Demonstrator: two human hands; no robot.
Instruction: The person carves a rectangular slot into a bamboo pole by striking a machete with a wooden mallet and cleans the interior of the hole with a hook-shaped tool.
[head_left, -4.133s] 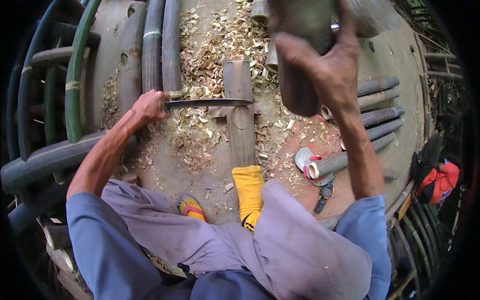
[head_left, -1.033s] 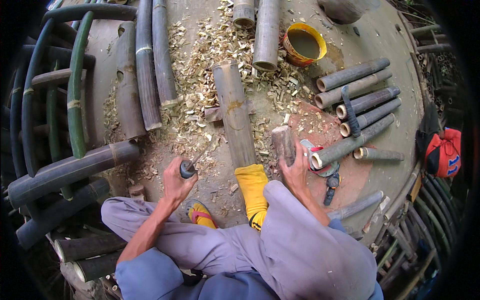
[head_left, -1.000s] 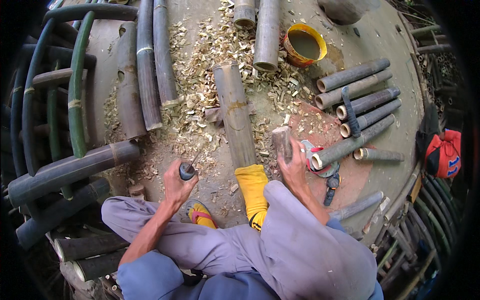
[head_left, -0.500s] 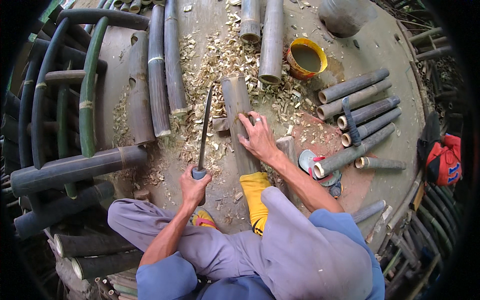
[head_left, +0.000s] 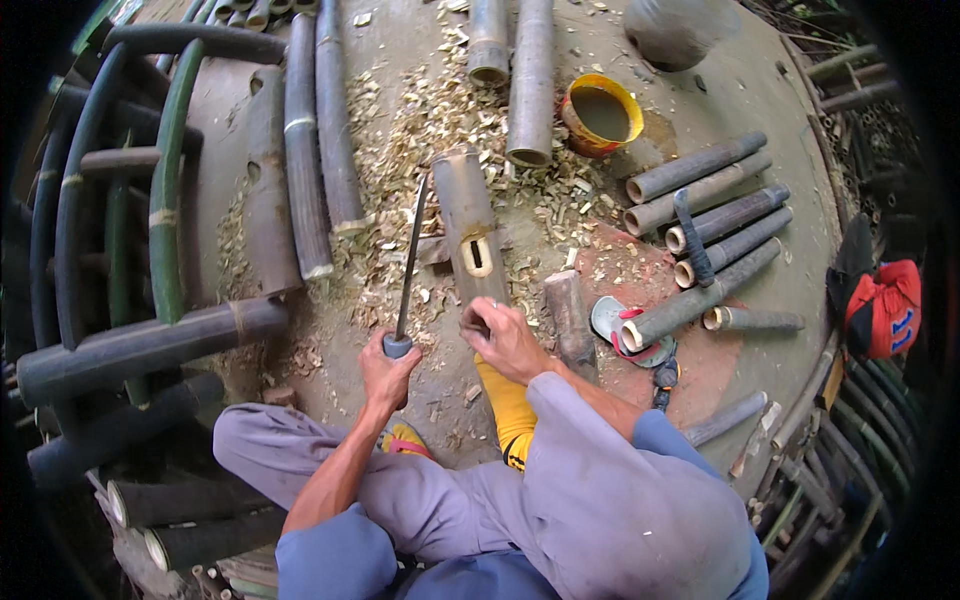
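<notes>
My left hand (head_left: pixel 386 368) is closed round the grey handle of a long, narrow-bladed knife (head_left: pixel 412 262), its blade pointing up and away from me. To the right of the blade lies a thick bamboo piece (head_left: pixel 463 200), pointing away from me. A pale oval cut with a dark slot (head_left: pixel 476 256) shows in its upper face. My right hand (head_left: pixel 508 340) is over the near end of this bamboo, fingers curled together. Whatever those fingers hold, if anything, is hidden. My foot in a yellow sock (head_left: pixel 507 405) is beside the bamboo's near end.
Pale wood chips (head_left: pixel 400 150) cover the ground ahead. Bamboo lengths (head_left: pixel 715 240) lie at right with a dark curved blade (head_left: pixel 694 240) across them, near an angle grinder (head_left: pixel 640 345). A yellow-red bucket (head_left: pixel 602 115) holds murky water. A bamboo frame (head_left: pixel 120 200) stands left.
My right hand has drawn back toward me from the middle of the bamboo, and its fingers have curled. The slotted cut is now uncovered. The knife stays in my left hand.
</notes>
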